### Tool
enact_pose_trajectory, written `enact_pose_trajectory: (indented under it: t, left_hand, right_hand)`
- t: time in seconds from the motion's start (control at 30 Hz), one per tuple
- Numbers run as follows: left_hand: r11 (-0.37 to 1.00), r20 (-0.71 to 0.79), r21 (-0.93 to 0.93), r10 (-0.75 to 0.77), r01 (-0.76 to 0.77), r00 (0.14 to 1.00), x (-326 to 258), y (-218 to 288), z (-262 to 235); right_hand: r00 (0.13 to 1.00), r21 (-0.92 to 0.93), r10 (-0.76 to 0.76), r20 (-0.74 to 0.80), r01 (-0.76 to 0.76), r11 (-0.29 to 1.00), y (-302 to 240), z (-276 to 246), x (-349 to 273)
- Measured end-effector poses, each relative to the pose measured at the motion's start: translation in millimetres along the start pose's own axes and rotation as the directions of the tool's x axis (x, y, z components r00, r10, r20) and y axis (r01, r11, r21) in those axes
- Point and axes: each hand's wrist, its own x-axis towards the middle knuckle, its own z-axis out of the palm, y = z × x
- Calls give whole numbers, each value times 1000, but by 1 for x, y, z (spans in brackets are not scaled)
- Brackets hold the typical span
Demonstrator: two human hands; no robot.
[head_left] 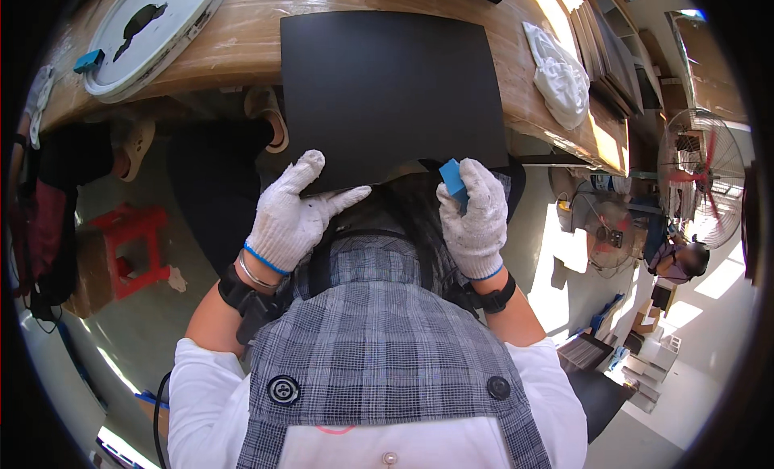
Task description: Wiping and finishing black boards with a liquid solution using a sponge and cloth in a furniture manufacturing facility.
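Note:
A large black flat panel [395,90] lies on the wooden table, its near part reaching past the table's front edge toward my body. At the panel's near left corner is my left hand [282,219], in a white knit glove with blue trim. Its fingers are spread apart and hold nothing; whether they touch the panel is hard to tell. My right hand [476,219], gloved the same way, pinches a small blue block [454,181] between thumb and fingers, beside the panel's near right edge.
A round white disc [173,33] with a dark cutout stands on the wooden table [242,33] at far left, another blue block [89,62] by its rim. A white cloth bag [556,78] and stacked boards [605,54] sit right. Fans [701,175] and a red stool [133,251] stand around.

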Motion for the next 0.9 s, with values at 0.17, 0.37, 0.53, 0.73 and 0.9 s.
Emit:
enact_pose_trajectory:
  t: [0.17,0.37,0.53,0.73,0.9]
  left_hand:
    - [998,61,59,4,-7,998,2,1,-8]
    - [999,78,36,-30,27,997,-3,5,-1]
    - [998,110,54,-16,10,994,-2,5,-4]
    - [999,106,53,6,-12,994,-5,5,-4]
    - [999,143,47,4,-11,990,-4,6,-4]
  right_hand:
    - [996,254,76,44,-85,964,-25,21,14]
    - [983,227,169,65,-180,957,-12,12,9]
    - [988,348,70,137,-114,931,-35,16,17]
    - [993,289,55,102,-82,954,-21,16,16]
    - [975,348,-142,169,75,934,-42,14,21]
